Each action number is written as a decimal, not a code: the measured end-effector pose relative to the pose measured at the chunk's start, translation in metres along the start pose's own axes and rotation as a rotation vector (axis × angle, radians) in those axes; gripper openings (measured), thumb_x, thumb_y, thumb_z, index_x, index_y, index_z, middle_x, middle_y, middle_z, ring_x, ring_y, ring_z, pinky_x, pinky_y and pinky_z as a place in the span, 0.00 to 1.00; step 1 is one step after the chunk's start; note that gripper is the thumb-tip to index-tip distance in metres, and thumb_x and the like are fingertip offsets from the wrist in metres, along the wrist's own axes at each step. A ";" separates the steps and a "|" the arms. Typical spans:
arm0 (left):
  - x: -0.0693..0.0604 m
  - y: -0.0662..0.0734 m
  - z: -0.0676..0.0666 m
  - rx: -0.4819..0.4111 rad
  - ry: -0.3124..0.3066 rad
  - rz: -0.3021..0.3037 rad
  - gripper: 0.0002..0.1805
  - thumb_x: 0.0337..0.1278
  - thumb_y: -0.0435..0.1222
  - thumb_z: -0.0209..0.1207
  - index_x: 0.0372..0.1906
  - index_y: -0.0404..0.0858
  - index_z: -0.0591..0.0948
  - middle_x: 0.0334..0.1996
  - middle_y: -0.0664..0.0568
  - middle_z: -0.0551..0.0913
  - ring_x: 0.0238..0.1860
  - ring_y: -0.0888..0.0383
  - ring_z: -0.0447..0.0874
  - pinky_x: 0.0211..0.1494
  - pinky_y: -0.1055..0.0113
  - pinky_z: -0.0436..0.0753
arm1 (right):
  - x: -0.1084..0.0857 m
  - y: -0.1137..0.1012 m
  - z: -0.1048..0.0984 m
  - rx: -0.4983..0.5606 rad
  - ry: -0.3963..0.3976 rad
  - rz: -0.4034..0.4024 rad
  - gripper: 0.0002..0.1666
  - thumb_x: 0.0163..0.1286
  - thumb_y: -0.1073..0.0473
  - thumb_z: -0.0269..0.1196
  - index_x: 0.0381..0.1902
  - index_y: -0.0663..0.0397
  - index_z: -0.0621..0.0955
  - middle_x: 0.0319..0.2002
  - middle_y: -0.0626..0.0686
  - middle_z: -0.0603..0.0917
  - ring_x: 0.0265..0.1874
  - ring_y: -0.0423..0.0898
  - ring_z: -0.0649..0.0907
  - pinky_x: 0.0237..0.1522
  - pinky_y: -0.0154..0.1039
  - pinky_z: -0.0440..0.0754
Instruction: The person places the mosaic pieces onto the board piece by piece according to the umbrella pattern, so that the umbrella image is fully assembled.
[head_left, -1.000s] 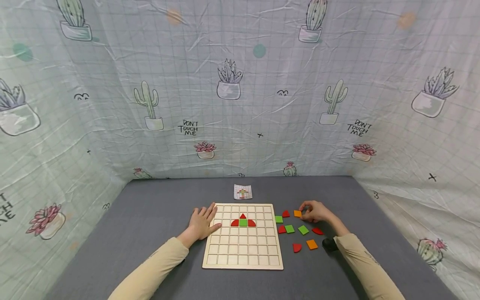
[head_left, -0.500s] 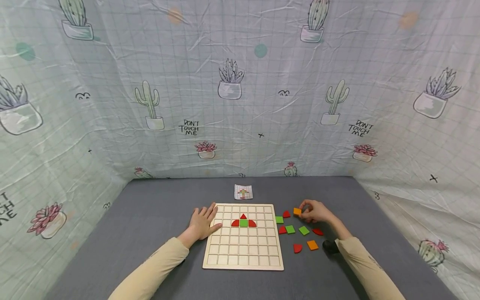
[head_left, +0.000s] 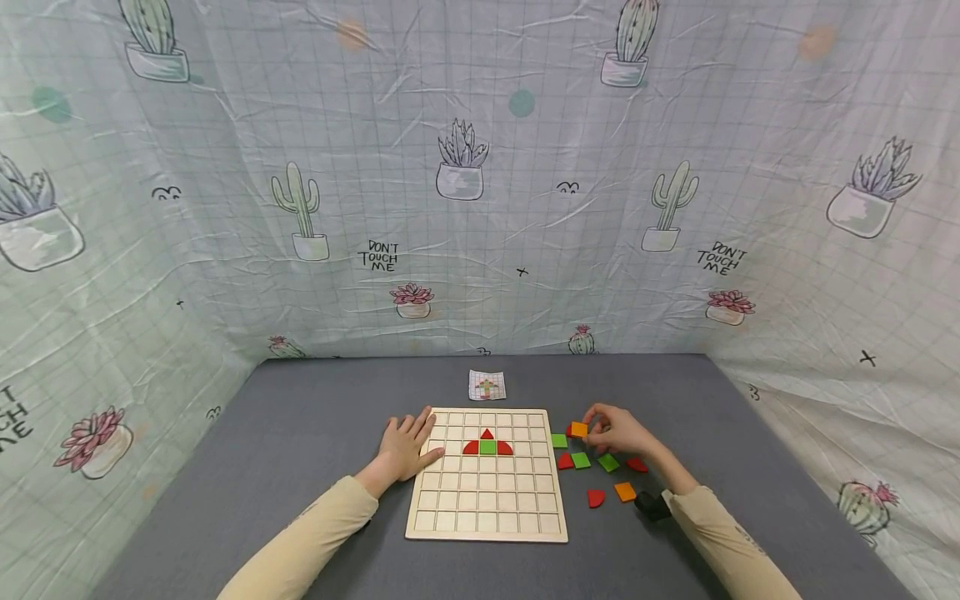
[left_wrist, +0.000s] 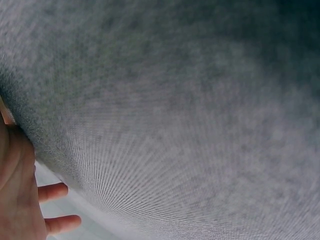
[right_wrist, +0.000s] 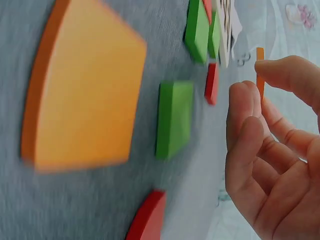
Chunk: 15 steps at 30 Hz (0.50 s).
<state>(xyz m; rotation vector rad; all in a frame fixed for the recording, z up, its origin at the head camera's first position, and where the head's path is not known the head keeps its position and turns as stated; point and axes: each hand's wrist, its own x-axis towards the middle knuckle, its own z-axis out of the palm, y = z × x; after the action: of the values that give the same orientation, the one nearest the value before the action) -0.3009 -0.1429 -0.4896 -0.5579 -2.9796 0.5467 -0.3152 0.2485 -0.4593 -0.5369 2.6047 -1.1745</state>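
The person's right hand point(head_left: 618, 430) pinches an orange square point(head_left: 579, 429) between its fingertips, just right of the wooden board point(head_left: 447, 500). From the right wrist, the square shows only as a thin edge, raised against the pale backdrop point(head_left: 487, 83); its faces are hidden there. Seen from the head, it covers most of a red piece point(head_left: 569, 431), whose shape I can't make out.

The left hand point(head_left: 402, 446) lies flat with fingers straight and spread, fingertips and thumb on the board's left edge, gripping nothing. The left wrist view tells little: blurred grey cloth, two fingertips, the palm cut off at the side.

On the board, a green square point(head_left: 488, 447) sits between two round-edged red pieces, with a red triangle point(head_left: 487, 433) above. A small card point(head_left: 487, 385) lies beyond; its coloured pattern is too small to read exactly.

Loose pieces lie near the right hand, among them a second orange square point(head_left: 626, 492), which looms blurred and cropped at the top from the wrist. A curved red piece point(head_left: 637, 464) lies near the wrist. Something black point(head_left: 651, 506) shows at the right cuff, hard to identify. Both sleeves run out of view.
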 end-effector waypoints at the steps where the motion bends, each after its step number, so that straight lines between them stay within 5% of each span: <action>1: -0.001 0.000 -0.002 -0.011 0.003 -0.001 0.39 0.58 0.64 0.31 0.68 0.44 0.57 0.69 0.53 0.55 0.60 0.51 0.64 0.53 0.52 0.64 | 0.000 -0.002 0.001 0.009 -0.008 -0.011 0.15 0.58 0.61 0.61 0.41 0.61 0.73 0.24 0.58 0.80 0.20 0.50 0.81 0.20 0.40 0.75; 15: -0.004 0.001 -0.009 -0.021 0.010 -0.002 0.39 0.58 0.63 0.34 0.67 0.44 0.58 0.68 0.53 0.57 0.59 0.52 0.65 0.51 0.52 0.65 | 0.000 -0.029 0.023 0.037 -0.080 -0.110 0.17 0.58 0.59 0.62 0.42 0.62 0.72 0.25 0.61 0.82 0.18 0.56 0.79 0.19 0.45 0.76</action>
<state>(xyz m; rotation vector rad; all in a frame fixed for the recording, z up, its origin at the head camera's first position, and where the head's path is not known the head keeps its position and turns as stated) -0.2958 -0.1408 -0.4811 -0.5578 -2.9794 0.5121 -0.3006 0.2156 -0.4520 -0.7130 2.5090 -1.2062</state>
